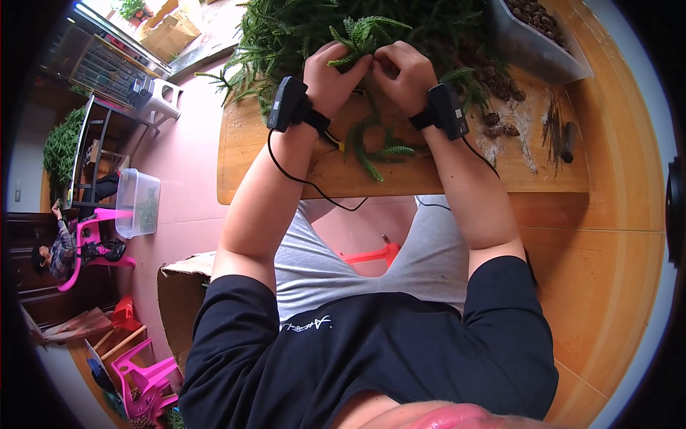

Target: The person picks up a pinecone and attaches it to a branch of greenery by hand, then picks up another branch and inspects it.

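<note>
My left hand is closed around the base of a green artificial fir sprig, whose fronds fan out above the fingers. Beside it, my right hand pinches at the sprig's lower end, fingertips meeting the left's; whatever lies in that pinch is hidden. Behind both hands spreads a large heap of green fir branches. Loose curved sprigs lie on the wooden table between my forearms. Brown pine cones rest right of my right wrist, near thin dark sticks and white crumbs.
A clear bin of small cones stands at the table's far right. Black cables hang from my wrist devices. A cardboard box is at my left. Farther left, a person sits on a pink chair by a plastic tub.
</note>
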Demonstrator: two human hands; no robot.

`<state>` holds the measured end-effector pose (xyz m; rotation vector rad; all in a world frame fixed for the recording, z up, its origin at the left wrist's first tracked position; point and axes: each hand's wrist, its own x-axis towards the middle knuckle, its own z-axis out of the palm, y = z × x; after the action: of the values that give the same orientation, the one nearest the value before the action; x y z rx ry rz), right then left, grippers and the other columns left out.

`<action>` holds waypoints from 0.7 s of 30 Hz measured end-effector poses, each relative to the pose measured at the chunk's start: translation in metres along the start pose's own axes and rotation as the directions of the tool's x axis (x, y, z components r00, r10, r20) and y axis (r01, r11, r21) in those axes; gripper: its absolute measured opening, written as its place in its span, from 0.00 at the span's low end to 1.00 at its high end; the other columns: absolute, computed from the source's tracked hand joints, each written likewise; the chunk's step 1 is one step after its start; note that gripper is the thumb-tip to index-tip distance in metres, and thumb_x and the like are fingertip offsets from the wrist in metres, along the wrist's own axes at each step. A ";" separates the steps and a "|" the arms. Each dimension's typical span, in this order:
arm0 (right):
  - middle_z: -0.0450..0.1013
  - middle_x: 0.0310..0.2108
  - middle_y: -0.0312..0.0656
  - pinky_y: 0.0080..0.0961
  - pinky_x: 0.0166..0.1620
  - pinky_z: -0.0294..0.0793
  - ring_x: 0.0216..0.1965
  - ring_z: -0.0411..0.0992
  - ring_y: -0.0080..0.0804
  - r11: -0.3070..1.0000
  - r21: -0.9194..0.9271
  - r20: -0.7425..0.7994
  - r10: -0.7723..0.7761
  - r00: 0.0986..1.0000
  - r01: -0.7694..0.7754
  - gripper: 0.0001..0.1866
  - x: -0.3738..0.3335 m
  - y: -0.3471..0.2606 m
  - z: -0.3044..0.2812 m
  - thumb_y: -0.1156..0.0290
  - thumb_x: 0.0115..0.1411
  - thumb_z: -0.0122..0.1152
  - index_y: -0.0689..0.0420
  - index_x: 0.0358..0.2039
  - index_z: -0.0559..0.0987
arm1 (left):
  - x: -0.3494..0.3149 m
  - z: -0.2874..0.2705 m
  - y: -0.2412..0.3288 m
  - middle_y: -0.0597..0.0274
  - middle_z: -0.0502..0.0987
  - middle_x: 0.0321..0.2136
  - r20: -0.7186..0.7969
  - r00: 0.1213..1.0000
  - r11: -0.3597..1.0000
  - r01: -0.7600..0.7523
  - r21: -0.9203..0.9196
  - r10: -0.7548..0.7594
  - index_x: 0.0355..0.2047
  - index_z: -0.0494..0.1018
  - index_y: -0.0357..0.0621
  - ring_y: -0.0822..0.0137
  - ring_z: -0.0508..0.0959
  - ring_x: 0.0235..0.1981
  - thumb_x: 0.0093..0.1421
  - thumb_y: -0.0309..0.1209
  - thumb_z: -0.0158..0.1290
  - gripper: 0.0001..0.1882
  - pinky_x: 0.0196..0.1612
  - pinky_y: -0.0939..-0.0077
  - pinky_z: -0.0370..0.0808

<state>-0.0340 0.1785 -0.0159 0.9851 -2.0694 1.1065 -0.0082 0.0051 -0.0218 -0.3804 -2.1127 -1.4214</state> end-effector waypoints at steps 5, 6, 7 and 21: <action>0.73 0.27 0.42 0.29 0.32 0.74 0.28 0.74 0.37 1.000 -0.028 0.005 -0.011 1.000 0.011 0.06 0.000 0.000 0.000 0.73 0.53 0.64 0.59 0.33 0.79 | 0.003 -0.002 0.017 0.57 0.78 0.26 -0.030 0.956 0.934 -0.277 0.224 0.291 0.31 0.80 0.38 0.61 0.78 0.27 0.53 0.28 0.65 0.08 0.33 0.74 0.76; 0.73 0.27 0.42 0.28 0.33 0.74 0.28 0.74 0.36 1.000 -0.016 0.004 0.002 1.000 -0.001 0.06 0.000 -0.001 0.000 0.72 0.54 0.64 0.59 0.33 0.79 | 0.003 -0.002 0.018 0.55 0.77 0.25 -0.046 0.948 0.931 -0.299 0.211 0.315 0.30 0.80 0.38 0.58 0.78 0.26 0.52 0.28 0.65 0.08 0.33 0.72 0.76; 0.73 0.27 0.41 0.27 0.33 0.74 0.28 0.75 0.35 1.000 -0.003 0.003 0.014 1.000 -0.014 0.06 0.000 -0.001 0.000 0.72 0.55 0.64 0.59 0.33 0.80 | 0.003 -0.003 0.019 0.55 0.77 0.25 -0.047 0.948 0.931 -0.298 0.211 0.314 0.30 0.80 0.38 0.58 0.78 0.26 0.52 0.28 0.65 0.08 0.33 0.72 0.76; 0.75 0.26 0.40 0.24 0.31 0.73 0.26 0.74 0.30 0.953 0.217 -0.011 0.219 0.976 -0.212 0.07 0.000 -0.005 0.001 0.68 0.56 0.66 0.58 0.31 0.82 | 0.000 -0.004 0.000 0.58 0.82 0.27 0.026 0.987 0.981 0.158 -0.115 -0.156 0.34 0.81 0.36 0.75 0.79 0.27 0.56 0.31 0.64 0.10 0.31 0.79 0.75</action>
<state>-0.0299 0.1758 -0.0135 0.8444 -2.0984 1.4744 -0.0069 0.0012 -0.0209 -0.2754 -2.1182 -1.6423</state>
